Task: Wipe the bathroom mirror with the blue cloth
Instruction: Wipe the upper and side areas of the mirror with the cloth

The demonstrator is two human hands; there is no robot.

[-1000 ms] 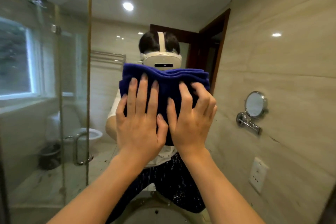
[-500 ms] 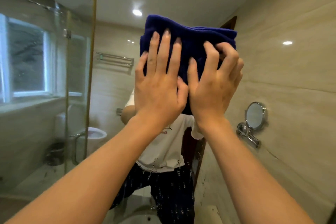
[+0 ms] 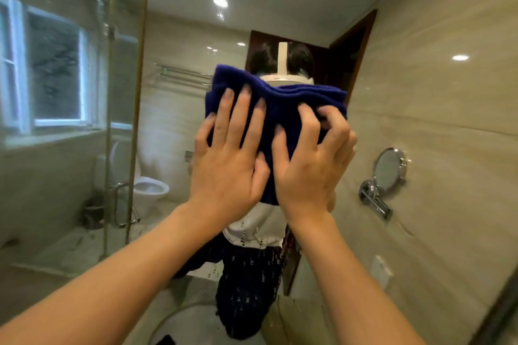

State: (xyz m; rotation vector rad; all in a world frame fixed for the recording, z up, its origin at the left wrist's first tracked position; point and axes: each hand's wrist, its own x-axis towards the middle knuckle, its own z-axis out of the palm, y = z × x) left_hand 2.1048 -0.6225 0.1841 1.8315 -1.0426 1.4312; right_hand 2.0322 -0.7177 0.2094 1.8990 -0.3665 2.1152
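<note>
The folded blue cloth (image 3: 280, 103) lies flat against the bathroom mirror (image 3: 173, 120), which fills almost the whole view. My left hand (image 3: 229, 165) presses the cloth's left half with straight, spread fingers. Beside it, thumbs nearly touching, my right hand (image 3: 311, 171) holds the right half, its fingers bent and digging into the upper folds. The cloth covers the face of my reflection; only the hair and a white headset strap show above it.
Reflected in the glass are a shower screen with a brass frame (image 3: 137, 120), a window (image 3: 53, 70), a toilet (image 3: 148, 190), a round shaving mirror on a chrome arm (image 3: 388, 168) and a wall socket (image 3: 379, 272). A washbasin rim (image 3: 179, 325) curves below my arms.
The cloth and both hands swept up the mirror to near the ceiling light, then came back down to face height. Both hands kept their hold throughout.
</note>
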